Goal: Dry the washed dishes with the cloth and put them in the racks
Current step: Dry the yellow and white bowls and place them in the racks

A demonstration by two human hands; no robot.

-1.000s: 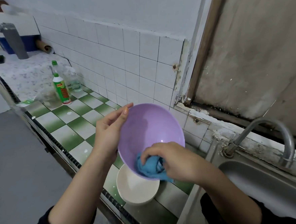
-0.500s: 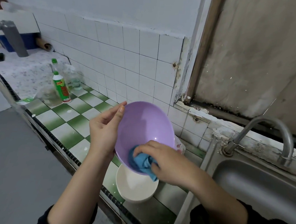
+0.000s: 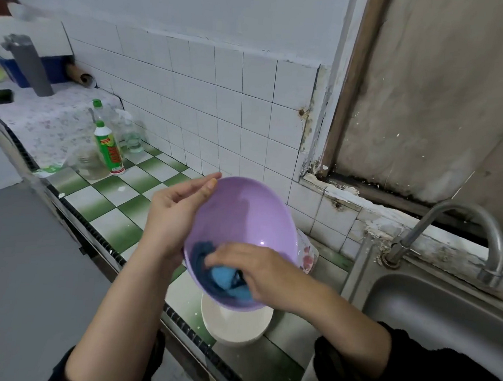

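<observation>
We found the purple bowl (image 3: 242, 219) lifted off the surface (image 3: 106, 201) and tipped so that its opening faced the person. We judged this was to let the cloth (image 3: 223, 279) reach the whole inside while any water ran to the low rim. The left grip (image 3: 174, 211) took the bowl from nine o'clock: the palm lay against the outer wall, the fingers ran nearly straight up behind the rim toward twelve, and the thumb lay on the rim's edge, so the wall was pinched between thumb and fingers rather than wrapped. The right grip (image 3: 256, 274) came in from four o'clock, its fingers curled down over the bunched blue cloth and pressing it against the inner wall near six o'clock, at the bowl's lowest part. We read the step as wiping the inside, with the outside not yet dried. Directly below, at six o'clock from the purple bowl, a white bowl (image 3: 235, 323) stood upright at the surface's front edge, presumably waiting its turn. A flowered dish (image 3: 307, 253) peeked out behind the purple bowl at three o'clock, and the sink (image 3: 444, 317) lay beyond at four. We saw no rack anywhere in the view, so we could not tell where the bowl was meant to go.
</observation>
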